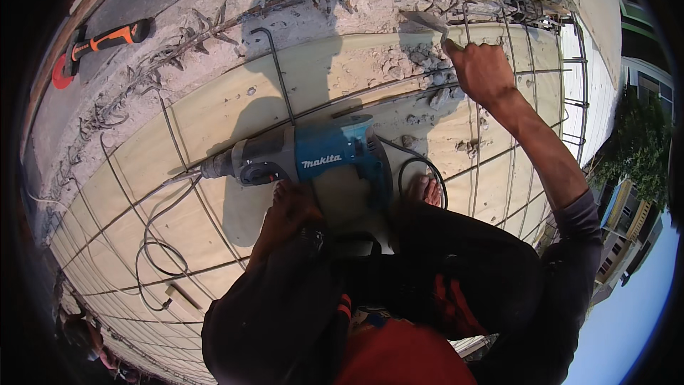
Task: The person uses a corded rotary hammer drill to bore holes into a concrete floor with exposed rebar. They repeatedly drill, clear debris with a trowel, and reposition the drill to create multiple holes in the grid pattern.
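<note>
My right hand (484,71) is closed round the handle of a small trowel (425,20). Its metal blade points left, over crumbled concrete (420,55) at the edge of a pale sheet (313,71). A blue and black rotary hammer drill (328,151) lies across the sheet in front of my legs, its chisel bit (182,177) pointing left. Bare toes show on both sides of the drill's rear half. The dark skin (293,210) against the drill's lower side may be my left hand or my foot; its fingers cannot be made out.
An orange and black angle grinder (107,41) with a red disc lies at upper left. Bent rebar (276,64) sticks up from the broken concrete, and a rebar grid crosses the sheet. Cable (160,253) loops at left near a wooden block (184,299). Buildings and a tree stand at right.
</note>
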Demonstrator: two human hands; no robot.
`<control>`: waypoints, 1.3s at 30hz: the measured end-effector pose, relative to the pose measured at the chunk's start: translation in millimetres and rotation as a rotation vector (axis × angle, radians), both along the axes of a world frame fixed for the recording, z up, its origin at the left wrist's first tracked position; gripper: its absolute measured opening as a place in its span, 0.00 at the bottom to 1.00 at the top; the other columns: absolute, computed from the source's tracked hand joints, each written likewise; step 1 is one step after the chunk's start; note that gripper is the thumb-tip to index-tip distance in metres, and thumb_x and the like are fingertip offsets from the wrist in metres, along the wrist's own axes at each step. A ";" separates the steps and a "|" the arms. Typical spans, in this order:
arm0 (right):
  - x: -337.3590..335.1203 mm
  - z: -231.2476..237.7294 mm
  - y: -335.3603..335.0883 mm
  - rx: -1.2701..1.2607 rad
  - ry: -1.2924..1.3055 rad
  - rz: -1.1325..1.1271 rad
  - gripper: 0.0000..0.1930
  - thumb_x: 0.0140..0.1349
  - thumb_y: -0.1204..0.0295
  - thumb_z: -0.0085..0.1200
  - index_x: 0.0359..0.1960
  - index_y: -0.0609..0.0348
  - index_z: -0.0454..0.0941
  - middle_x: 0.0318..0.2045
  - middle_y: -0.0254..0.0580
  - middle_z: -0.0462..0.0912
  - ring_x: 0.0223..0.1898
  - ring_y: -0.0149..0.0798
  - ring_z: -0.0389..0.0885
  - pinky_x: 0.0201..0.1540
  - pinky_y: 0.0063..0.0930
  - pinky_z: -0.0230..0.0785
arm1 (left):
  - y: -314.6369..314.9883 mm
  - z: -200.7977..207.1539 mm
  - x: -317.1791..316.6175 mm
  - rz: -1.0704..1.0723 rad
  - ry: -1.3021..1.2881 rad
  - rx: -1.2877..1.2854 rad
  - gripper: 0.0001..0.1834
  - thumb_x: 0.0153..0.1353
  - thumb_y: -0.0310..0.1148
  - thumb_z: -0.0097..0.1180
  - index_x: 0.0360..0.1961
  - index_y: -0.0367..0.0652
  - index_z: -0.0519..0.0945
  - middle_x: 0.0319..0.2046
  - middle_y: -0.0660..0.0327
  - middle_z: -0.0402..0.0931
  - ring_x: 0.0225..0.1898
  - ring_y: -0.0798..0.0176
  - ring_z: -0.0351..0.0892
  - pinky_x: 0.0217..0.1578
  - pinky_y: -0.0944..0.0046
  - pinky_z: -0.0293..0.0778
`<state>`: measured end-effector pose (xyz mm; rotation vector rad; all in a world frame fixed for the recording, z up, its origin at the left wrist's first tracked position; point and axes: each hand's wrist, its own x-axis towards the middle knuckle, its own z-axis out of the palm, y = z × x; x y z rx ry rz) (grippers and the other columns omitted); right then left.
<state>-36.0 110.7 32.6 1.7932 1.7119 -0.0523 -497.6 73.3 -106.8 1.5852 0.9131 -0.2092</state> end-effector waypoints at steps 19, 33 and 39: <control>50.3 26.7 -43.6 0.120 0.038 0.050 0.24 0.58 0.75 0.44 0.57 0.39 0.73 0.23 0.44 0.80 0.22 0.43 0.81 0.25 0.38 0.72 | 16.5 8.7 13.7 0.033 -0.026 -0.204 0.19 0.62 0.41 0.54 0.50 0.42 0.74 0.45 0.50 0.78 0.50 0.48 0.77 0.52 0.55 0.69; 50.4 35.9 -54.2 0.258 0.172 0.012 0.20 0.56 0.74 0.46 0.53 0.49 0.75 0.23 0.46 0.79 0.21 0.45 0.81 0.21 0.38 0.71 | 17.8 32.5 20.7 0.133 0.040 -0.234 0.15 0.61 0.38 0.56 0.45 0.42 0.76 0.43 0.55 0.79 0.48 0.53 0.78 0.51 0.57 0.70; 20.0 16.5 -29.3 0.204 -0.092 0.029 0.09 0.57 0.73 0.48 0.33 0.49 0.82 0.24 0.39 0.81 0.28 0.38 0.83 0.27 0.29 0.73 | 21.8 34.0 20.9 0.132 0.040 -0.287 0.15 0.61 0.37 0.56 0.46 0.40 0.76 0.47 0.53 0.76 0.49 0.53 0.77 0.51 0.58 0.69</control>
